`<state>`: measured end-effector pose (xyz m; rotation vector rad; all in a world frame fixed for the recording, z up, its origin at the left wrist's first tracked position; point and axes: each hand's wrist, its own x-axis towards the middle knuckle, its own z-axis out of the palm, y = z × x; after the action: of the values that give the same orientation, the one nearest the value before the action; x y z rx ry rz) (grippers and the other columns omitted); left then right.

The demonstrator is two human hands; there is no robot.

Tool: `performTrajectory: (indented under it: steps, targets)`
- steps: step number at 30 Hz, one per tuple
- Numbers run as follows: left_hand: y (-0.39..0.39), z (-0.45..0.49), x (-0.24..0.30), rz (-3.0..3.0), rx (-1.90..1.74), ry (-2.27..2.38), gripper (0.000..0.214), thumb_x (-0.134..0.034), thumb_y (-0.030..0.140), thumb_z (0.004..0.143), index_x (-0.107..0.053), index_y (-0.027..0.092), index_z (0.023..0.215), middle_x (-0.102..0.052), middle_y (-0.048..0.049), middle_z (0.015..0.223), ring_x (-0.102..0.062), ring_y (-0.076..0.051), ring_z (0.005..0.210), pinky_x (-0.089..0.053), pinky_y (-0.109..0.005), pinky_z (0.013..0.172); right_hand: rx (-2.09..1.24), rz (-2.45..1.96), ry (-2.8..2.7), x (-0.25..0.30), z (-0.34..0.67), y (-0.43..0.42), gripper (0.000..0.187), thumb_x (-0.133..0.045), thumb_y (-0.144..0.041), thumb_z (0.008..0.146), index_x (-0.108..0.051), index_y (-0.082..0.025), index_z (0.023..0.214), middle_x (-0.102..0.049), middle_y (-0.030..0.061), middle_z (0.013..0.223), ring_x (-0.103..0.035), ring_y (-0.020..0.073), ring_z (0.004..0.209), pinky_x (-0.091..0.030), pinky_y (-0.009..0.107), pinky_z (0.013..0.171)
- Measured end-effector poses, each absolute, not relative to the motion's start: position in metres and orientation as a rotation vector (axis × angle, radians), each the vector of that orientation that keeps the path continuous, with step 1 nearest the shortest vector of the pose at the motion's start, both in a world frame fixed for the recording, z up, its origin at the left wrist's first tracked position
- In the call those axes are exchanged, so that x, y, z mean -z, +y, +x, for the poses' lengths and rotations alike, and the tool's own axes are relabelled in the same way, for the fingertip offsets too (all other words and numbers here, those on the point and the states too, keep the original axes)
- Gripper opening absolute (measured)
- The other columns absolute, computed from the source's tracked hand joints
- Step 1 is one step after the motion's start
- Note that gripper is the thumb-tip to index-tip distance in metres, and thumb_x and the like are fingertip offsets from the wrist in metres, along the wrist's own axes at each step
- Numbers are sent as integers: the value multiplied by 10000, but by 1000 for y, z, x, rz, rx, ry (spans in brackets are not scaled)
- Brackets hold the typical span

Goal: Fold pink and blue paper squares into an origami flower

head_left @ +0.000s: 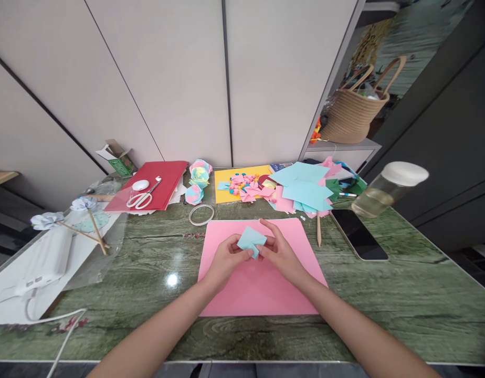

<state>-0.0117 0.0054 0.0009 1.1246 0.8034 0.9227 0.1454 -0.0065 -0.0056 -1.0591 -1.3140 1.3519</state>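
Note:
A small piece of folded light-blue paper (251,238) is held between both hands, a little above the pink sheet (258,294). My left hand (228,256) pinches its left and lower edge with thumb and fingers. On the other side my right hand (281,253) grips the right edge, its thumb near the lower corner and its index finger raised away from the paper. The paper shows a fold line and a flap at the bottom. Its underside is hidden by the fingers.
Behind the pink sheet lie a tape roll (201,214), paper flowers (199,181), a yellow sheet (222,195) with small folded pieces, and blue paper (305,186). White scissors (140,200) rest on a red folder (164,184). A phone (359,234) and bottle (378,197) stand right; a power strip (49,262) left.

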Motion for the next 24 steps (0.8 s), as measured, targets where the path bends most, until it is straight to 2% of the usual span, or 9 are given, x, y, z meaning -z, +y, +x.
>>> performTrajectory:
  steps: [13,20,24]
  targets:
    - [5,-11,-5,1169,-909,846,176,-612,195,675,-548,135,827,-596,-26,747,-529,-136,677,-403,-245,636,-1306,-1074,-1296,5,140,-9,620,-515,-165,750,-216,-256,1285,-501,-50,651,-509,108,579,-409,273,596]
    - [5,-12,-2,1144,-915,830,181,-599,218,681,-564,128,833,-587,-37,749,-521,-145,690,-391,-256,650,-1302,-1052,-1317,3,139,-11,559,-469,-194,782,-220,-244,1279,-464,-51,632,-514,119,591,-426,293,619]
    - [6,-12,-1,1109,-927,852,190,-610,228,665,-573,135,827,-579,-29,754,-508,-135,677,-390,-249,638,-1183,-1122,-1308,3,139,-10,573,-515,-189,740,-272,-274,1253,-454,-27,767,-493,100,598,-430,279,613]
